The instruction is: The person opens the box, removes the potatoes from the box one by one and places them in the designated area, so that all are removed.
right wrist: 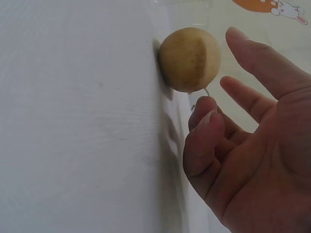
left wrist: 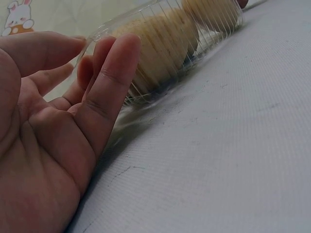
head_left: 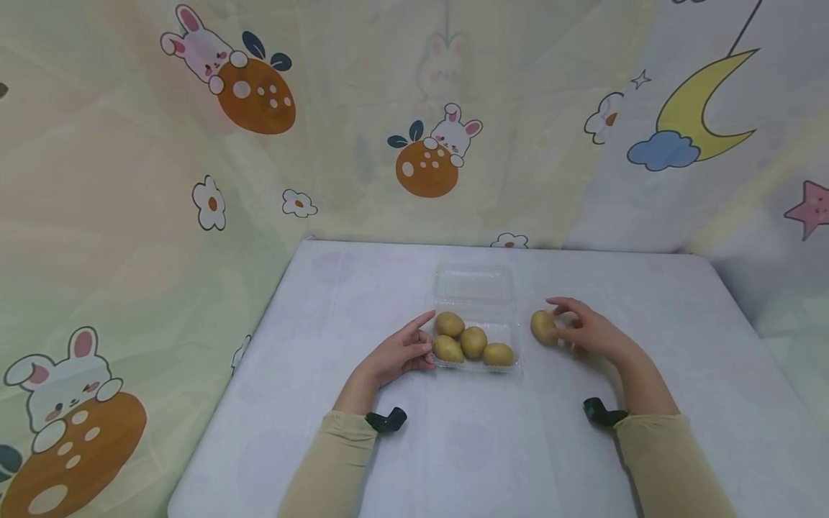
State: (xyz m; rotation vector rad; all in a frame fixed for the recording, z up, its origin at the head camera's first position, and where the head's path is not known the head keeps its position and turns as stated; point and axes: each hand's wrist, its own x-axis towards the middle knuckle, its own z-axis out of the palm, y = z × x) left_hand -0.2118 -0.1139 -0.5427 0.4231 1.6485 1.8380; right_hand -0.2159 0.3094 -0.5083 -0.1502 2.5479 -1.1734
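A clear plastic clamshell box [head_left: 476, 368] lies on the table with its lid [head_left: 474, 286] folded back, away from me. Several yellow-brown potatoes [head_left: 474, 342] sit in its base. My left hand [head_left: 395, 357] is at the box's left side, fingertips right at the wall; the left wrist view shows its fingers loosely bent before the ribbed plastic. To the right of the box, one loose potato [head_left: 542, 327] rests on the table. My right hand [head_left: 594, 332] reaches around its right side, with thumb and fingers spread; in the right wrist view the potato [right wrist: 188, 59] lies just beyond the fingertips.
A pale cloth covers the table [head_left: 479, 446]. Behind and beside it hangs a curtain [head_left: 350, 144] printed with rabbits and flowers. Small black devices are strapped at the left wrist [head_left: 386, 420] and the right wrist [head_left: 604, 412].
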